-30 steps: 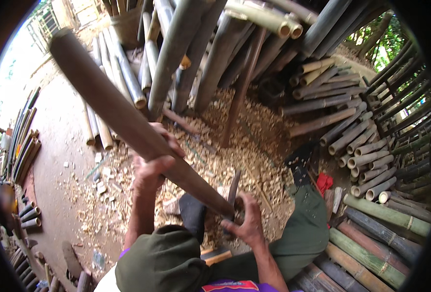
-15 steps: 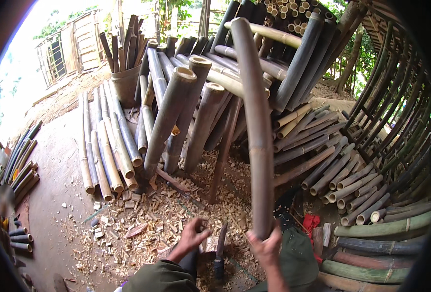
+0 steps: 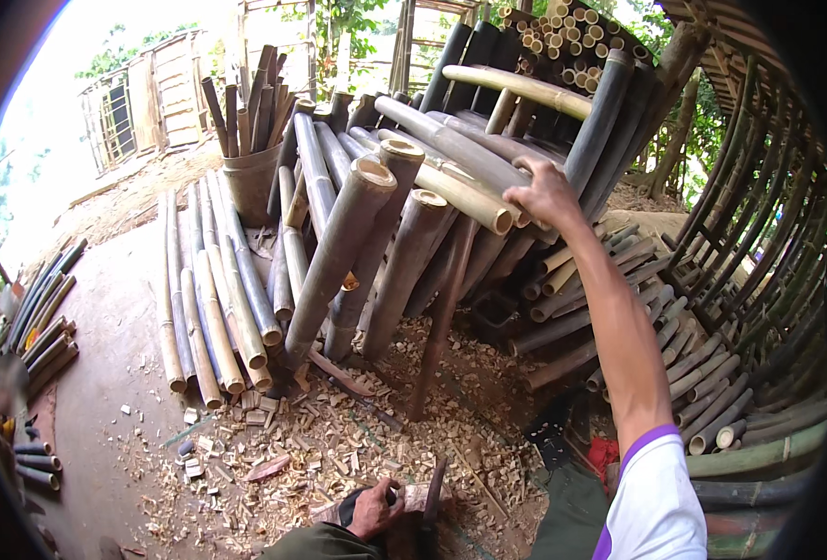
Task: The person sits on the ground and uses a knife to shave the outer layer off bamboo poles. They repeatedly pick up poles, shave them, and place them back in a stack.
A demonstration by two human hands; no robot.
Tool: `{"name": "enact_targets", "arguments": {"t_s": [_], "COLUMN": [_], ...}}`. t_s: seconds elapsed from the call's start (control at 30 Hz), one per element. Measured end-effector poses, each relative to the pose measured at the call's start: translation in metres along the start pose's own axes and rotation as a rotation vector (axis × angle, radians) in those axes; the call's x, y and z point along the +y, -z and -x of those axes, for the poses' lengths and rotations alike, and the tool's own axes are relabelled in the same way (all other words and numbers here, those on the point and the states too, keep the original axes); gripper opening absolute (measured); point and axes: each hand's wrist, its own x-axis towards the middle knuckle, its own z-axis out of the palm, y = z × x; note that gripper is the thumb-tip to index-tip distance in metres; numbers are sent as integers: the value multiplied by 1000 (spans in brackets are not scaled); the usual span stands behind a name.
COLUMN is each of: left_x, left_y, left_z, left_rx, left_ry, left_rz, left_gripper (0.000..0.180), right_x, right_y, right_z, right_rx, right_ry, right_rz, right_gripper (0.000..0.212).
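My right hand (image 3: pixel 546 194) reaches far forward, its fingers round the near end of a dark bamboo pole (image 3: pixel 460 145), which lies on top of a raised pile of poles. Low in front of me is my left hand (image 3: pixel 373 511), its fingers curled beside a pale wood block (image 3: pixel 418 496). Whatever those fingers hold, if anything, is hidden. Just right of the left hand, a knife (image 3: pixel 435 487) with a dark blade stands upright at the block.
Thick bamboo posts (image 3: pixel 339 266) stand before the pile. Cut poles (image 3: pixel 213 289) lean at the left, near a bucket (image 3: pixel 252 182) of split pieces. Wood chips (image 3: pixel 292 457) cover the ground. More poles (image 3: pixel 703 383) are stacked at the right, below a curved bamboo rack (image 3: pixel 759 205).
My right hand has swung forward and the upright bamboo pole it held now lies on the pile. My left hand has dropped a little and its fingers have curled in.
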Motion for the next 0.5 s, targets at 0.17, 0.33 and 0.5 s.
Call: {"name": "enact_targets", "arguments": {"t_s": [0.17,0.33,0.5], "left_x": [-2,-11,-9], "left_y": [4,6,2], "left_z": [3,5,2], "left_rx": [31,28,40], "left_ry": [32,32,-11], "left_rz": [-18,-19,-3], "left_gripper": [29,27,28], "right_x": [-28,-22,33], "right_y": [-36,-51,-25], "right_z": [-61,-62,-26], "right_rx": [-48,-89,86], "right_ry": [-25,-94,-125], "right_rz": [13,-91,-133], "right_gripper": [67,59,48]}}
